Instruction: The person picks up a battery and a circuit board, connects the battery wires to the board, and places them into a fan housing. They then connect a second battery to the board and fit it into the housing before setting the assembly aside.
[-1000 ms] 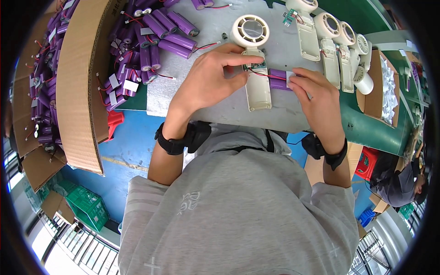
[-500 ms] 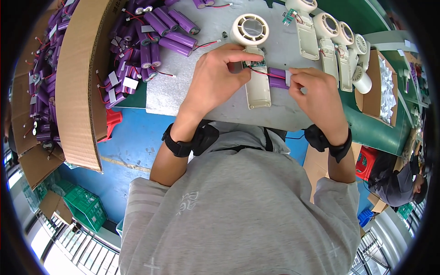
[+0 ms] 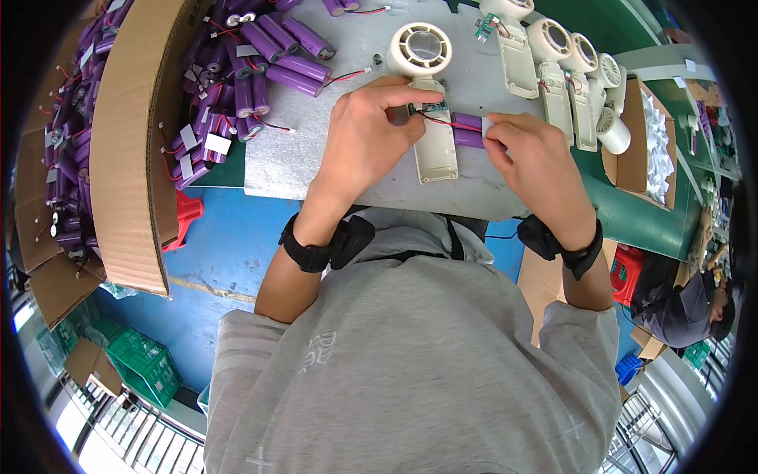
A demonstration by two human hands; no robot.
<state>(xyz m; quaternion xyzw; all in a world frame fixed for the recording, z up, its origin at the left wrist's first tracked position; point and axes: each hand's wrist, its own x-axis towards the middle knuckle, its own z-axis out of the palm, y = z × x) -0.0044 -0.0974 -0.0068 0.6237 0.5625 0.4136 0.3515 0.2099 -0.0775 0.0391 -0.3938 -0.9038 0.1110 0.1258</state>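
In front of me lies an off-white handheld fan (image 3: 437, 154), its round head away from me and its handle shell opened. A small green circuit board (image 3: 435, 105) sits in the upper handle. My left hand (image 3: 367, 134) grips the fan there, index fingertip at the board and thumb by the handle's left edge. My right hand (image 3: 537, 150) pinches the white-taped end of a purple two-cell battery pack (image 3: 467, 137), just right of the handle. Red and black wires stretch from the pack towards my left fingertips; the fingers partly hide where they end.
At left, a cardboard box (image 3: 126, 158) stands beside heaped purple battery packs (image 3: 296, 79). More opened fans (image 3: 517, 63) line the back right. A carton of white slips (image 3: 659, 150) sits at the right table edge. Further right, another person (image 3: 683, 308) is bent over.
The whole scene has shifted slightly left and up in the picture. Both hands keep nearly the same hold on the fan and the battery pack.
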